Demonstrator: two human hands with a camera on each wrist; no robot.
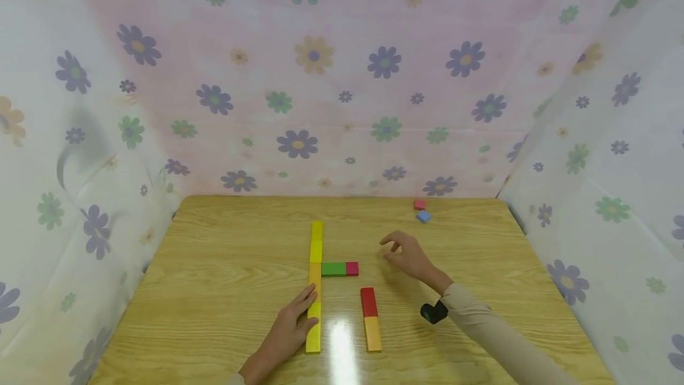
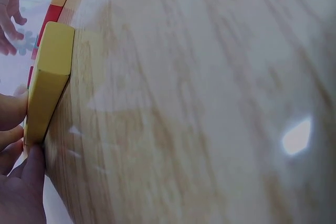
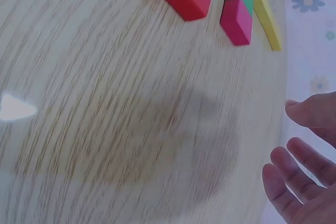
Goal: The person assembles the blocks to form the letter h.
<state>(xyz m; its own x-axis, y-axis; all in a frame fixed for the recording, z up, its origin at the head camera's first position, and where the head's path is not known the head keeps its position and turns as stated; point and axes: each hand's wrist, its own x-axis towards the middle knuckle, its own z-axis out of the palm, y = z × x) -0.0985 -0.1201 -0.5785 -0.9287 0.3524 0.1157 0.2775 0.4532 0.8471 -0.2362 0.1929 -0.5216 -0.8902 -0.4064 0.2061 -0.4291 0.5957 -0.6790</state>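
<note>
My left hand [image 1: 284, 330] rests on the lower part of a straight row of blocks, touching the orange block [image 1: 314, 275] and the lower yellow block [image 1: 313, 340]. The left wrist view shows its fingers against the side of a yellow block [image 2: 55, 51]. Two more yellow blocks [image 1: 317, 242] continue the row upward. A green block [image 1: 333, 269] sticks out rightward from the row, with a pink block [image 1: 352, 268] at its end. Above the table, right of the pink block, my right hand [image 1: 411, 259] holds nothing, its fingers loosely bent and apart.
A red block [image 1: 369, 302] and a light orange block [image 1: 373, 334] lie end to end between my hands. Near the back edge are a small red block [image 1: 419, 204] and a blue block [image 1: 424, 216]. Flowered cloth [image 1: 347, 76] walls the wooden table [image 1: 214, 254] on three sides.
</note>
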